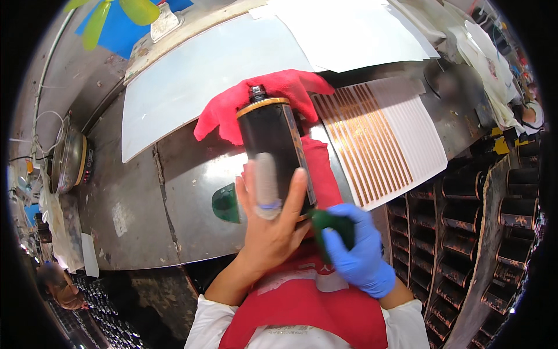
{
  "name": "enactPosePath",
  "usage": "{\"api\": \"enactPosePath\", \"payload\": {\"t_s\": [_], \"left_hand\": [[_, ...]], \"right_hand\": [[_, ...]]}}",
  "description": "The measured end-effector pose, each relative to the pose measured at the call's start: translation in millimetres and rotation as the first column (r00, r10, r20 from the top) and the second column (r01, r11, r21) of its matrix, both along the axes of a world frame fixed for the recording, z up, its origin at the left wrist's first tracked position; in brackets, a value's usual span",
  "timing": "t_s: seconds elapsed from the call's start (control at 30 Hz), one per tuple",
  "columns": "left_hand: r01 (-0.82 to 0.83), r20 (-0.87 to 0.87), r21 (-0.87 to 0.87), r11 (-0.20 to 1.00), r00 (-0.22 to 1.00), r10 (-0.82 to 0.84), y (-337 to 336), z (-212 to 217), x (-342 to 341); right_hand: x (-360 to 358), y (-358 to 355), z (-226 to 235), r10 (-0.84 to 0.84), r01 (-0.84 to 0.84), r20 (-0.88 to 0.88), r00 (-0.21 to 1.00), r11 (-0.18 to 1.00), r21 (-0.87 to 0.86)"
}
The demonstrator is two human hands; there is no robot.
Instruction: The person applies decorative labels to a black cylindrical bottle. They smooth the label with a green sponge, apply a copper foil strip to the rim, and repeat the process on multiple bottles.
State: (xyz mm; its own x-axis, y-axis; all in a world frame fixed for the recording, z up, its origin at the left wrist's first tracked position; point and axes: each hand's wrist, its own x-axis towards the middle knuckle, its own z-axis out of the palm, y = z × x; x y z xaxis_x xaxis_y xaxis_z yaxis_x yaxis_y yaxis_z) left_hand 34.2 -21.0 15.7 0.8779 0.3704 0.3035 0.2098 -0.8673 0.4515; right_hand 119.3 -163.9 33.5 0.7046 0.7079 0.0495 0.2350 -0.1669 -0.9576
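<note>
A black bottle (264, 134) with gold bands and a dark threaded neck lies on a red cloth (285, 84), its neck pointing away from me. My left hand (270, 215) is spread over the bottle's near part and holds it. It is bare except for a pale finger cover with a blue band on one finger. In a blue glove, my right hand (363, 250) grips a dark green scraper-like piece (334, 227) at the bottle's near end; whether the two touch I cannot tell. Another green rounded piece (225, 203) lies left of my left hand.
Right of the bottle lies a white sheet with gold strips (372, 139). A pale board (203, 75) and white paper (354, 35) cover the back of the metal table (128, 209). Racks of black bottles (453, 232) stand at the right. A green-bladed fan (116, 14) is at far left.
</note>
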Motion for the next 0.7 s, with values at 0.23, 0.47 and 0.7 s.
{"api": "enactPosePath", "payload": {"t_s": [0.23,0.47,0.7], "left_hand": [[0.076,0.104,-0.553,0.829,0.994,-0.021,14.5,-34.6,-13.5],[-0.043,-0.180,-0.213,0.976,0.984,0.004,29.4,-51.2,-27.5],[-0.022,-0.063,0.018,1.000,0.998,0.023,6.9,-18.2,-23.0]], "right_hand": [[16.8,1.0,-19.4,0.095,-0.096,-0.346,0.933,0.995,0.014],[27.0,-5.1,-48.0,0.014,-0.027,-0.169,0.986,0.997,-0.077],[12.4,6.4,-7.6,0.120,-0.114,-0.050,0.992,0.987,0.116]]}}
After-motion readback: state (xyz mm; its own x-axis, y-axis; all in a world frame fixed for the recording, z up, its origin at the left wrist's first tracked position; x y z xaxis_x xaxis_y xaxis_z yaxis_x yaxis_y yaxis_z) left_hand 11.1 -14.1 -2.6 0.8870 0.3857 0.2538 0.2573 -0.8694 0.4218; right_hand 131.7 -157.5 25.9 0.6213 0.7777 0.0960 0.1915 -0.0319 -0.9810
